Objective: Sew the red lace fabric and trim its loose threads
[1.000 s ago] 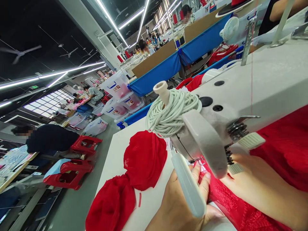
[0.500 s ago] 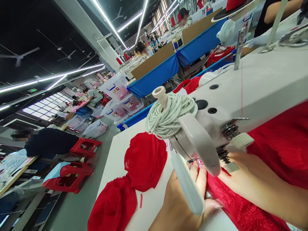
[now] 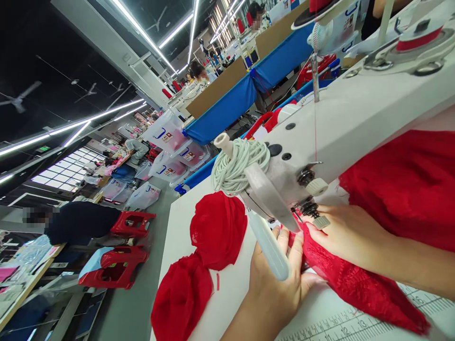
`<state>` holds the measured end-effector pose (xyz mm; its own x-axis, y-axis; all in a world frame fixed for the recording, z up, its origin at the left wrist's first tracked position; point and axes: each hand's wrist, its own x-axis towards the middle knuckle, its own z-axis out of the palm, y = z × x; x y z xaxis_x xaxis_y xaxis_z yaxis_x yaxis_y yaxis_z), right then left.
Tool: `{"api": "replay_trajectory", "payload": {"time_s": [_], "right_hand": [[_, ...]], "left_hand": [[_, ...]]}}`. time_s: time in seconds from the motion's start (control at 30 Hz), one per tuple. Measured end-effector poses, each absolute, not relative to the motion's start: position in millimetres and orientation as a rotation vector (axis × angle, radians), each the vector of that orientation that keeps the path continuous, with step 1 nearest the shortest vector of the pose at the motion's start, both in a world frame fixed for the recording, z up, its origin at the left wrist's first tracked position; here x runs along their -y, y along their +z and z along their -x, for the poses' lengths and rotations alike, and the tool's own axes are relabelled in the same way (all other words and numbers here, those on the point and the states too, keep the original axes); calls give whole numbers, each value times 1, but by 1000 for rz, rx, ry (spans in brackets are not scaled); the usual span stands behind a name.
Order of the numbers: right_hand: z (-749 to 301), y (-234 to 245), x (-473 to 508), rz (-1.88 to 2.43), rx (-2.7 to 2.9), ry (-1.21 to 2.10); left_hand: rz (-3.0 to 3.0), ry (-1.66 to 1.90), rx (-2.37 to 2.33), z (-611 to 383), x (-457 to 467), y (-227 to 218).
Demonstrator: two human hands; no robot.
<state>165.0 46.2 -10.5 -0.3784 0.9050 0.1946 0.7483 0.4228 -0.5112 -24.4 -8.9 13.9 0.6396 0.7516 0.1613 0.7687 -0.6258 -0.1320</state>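
Beneath the white metal sewing machine, the soft red lace fabric looked light, limp and easily puckered, best pressed flat near its edges; the left hand's fingers lay slightly spread, the right hand's grip undiscernible.

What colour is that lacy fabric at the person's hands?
The lacy fabric is red; it shows best in the head view.

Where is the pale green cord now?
In the head view, the cord is slightly right of centre, looped around the peg on the sewing machine, above the left hand.
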Motion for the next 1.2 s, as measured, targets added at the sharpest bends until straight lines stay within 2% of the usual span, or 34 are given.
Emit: {"api": "replay_trajectory", "payload": {"time_s": [0.23,0.57,0.77,1.2], "right_hand": [[-165,-8,-47,1450,2213,542],[-165,-6,-49,1470,2183,562],[-165,-10,-50,1444,2188,519],[-166,-20,-53,1391,2174,390]], "left_hand": [[2704,-53,1300,20,9,15],[2653,-155,1294,19,8,9],[2676,-249,1365,19,7,4],[2621,-168,1358,21,9,12]]}}
